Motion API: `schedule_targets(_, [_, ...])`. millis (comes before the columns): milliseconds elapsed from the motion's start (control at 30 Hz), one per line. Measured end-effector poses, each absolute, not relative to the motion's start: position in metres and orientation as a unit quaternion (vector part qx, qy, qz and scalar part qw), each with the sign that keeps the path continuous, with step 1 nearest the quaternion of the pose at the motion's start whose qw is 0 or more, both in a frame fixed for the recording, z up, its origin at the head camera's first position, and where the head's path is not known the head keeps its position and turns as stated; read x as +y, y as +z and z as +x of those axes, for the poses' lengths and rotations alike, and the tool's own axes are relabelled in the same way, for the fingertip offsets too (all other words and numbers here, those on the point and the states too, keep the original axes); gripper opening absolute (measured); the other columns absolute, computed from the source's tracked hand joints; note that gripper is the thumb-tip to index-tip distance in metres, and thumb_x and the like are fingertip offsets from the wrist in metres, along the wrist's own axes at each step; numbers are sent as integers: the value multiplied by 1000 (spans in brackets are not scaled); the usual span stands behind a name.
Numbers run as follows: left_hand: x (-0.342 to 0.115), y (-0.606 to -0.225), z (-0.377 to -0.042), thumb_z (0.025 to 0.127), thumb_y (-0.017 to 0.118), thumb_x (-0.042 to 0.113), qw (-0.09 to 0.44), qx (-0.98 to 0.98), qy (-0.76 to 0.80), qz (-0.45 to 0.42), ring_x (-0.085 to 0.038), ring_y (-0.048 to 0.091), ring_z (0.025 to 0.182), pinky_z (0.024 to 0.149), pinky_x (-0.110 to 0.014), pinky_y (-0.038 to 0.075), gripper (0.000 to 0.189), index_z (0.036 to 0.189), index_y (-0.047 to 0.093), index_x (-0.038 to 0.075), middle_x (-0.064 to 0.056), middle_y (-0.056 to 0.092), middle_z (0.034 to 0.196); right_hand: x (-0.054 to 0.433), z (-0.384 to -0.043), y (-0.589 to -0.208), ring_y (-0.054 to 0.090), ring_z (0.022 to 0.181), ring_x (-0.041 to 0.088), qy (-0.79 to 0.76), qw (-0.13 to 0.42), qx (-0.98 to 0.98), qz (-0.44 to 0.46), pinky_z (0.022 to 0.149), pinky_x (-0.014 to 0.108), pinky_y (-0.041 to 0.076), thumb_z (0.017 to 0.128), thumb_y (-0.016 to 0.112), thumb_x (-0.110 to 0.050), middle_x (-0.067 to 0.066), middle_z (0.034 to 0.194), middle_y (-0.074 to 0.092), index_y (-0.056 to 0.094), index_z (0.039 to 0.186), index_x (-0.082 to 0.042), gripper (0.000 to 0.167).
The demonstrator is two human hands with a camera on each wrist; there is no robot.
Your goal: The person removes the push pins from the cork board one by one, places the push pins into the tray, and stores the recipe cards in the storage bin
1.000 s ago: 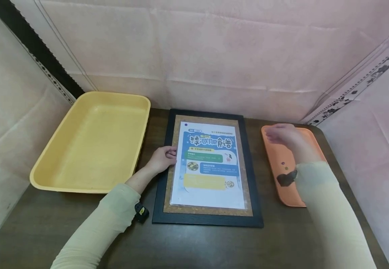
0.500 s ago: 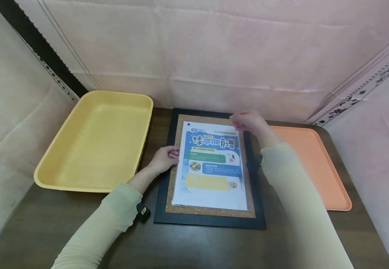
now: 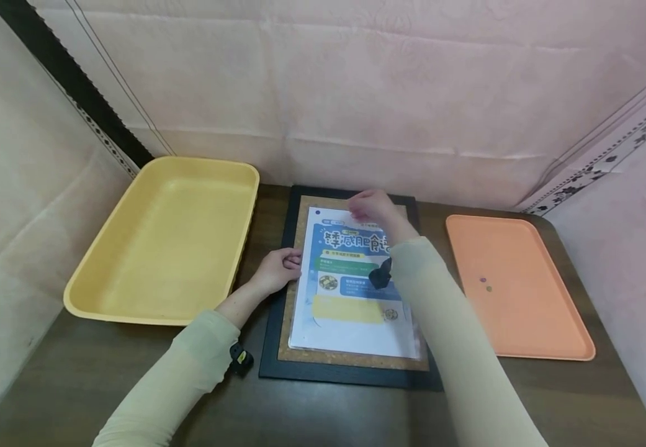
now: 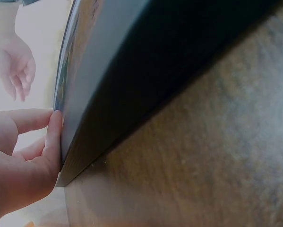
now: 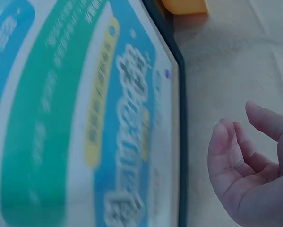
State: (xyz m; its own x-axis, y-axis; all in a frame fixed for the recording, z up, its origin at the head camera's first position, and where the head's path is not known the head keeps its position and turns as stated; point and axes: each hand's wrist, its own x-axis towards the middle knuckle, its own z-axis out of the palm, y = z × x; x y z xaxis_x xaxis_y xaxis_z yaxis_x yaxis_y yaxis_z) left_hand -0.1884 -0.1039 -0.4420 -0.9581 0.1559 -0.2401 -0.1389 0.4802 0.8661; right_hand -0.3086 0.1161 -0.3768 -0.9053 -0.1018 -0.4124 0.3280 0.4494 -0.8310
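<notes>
A blue-and-white printed poster (image 3: pixel 350 335) in a clear sleeve lies on a black-framed cork board (image 3: pixel 353 359). A purple round-headed pin (image 3: pixel 318 212) sits in its top left corner. My left hand (image 3: pixel 278 270) pinches the poster's left edge, thumb and a fingertip meeting there in the left wrist view. Above the poster's top edge hovers my right hand (image 3: pixel 375 211), its fingers loosely bent. In the right wrist view the right hand (image 5: pixel 254 170) has its thumb apart from the fingers and nothing shows between them. Two small pins (image 3: pixel 486 284) lie on the orange tray (image 3: pixel 524 292).
To the left of the board stands a deep yellow tray (image 3: pixel 161 248). The brown table (image 3: pixel 323 413) carries everything, with a pale cloth wall (image 3: pixel 367 93) behind. My right forearm crosses over the board's right side.
My right hand has moved left from over the orange tray to above the poster's top. My left hand stays at the poster's left edge. The head view has shifted slightly.
</notes>
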Motion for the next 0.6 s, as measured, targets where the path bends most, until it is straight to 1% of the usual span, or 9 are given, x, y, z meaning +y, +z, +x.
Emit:
schedule_targets(133, [-104, -444, -189, 88, 58, 4, 151, 847, 510, -3, -26, 59, 101, 89, -34, 52, 46, 132, 47, -4, -19, 58, 115, 102, -313, -391, 62, 101, 22, -527, 217, 819, 73, 92, 31, 50, 91, 59, -24, 13, 115, 63, 60, 120, -6, 34])
schedule_targets(333, [-103, -442, -190, 89, 58, 5, 155, 851, 502, -5, -25, 58, 103, 89, -34, 52, 47, 134, 46, -3, -18, 57, 117, 87, -319, -406, 63, 98, 19, -541, 221, 807, 89, 88, 26, 51, 91, 60, -29, 8, 111, 64, 60, 119, -11, 33])
schedule_targets(500, [-103, -443, -190, 89, 59, 5, 158, 848, 506, -8, -24, 58, 103, 90, -34, 52, 47, 134, 46, -1, -17, 58, 117, 77, -322, -411, 64, 96, 19, -552, 226, 798, 89, 86, 26, 53, 90, 61, -27, 9, 107, 64, 60, 118, -9, 33])
schedule_targets(600, [-102, -444, -190, 89, 59, 5, 158, 848, 505, -8, -24, 58, 103, 90, -34, 52, 47, 134, 47, -1, -16, 58, 117, 71, -324, -415, 64, 89, 17, -556, 227, 795, 84, 82, 26, 53, 91, 60, -24, 8, 101, 64, 60, 118, -8, 32])
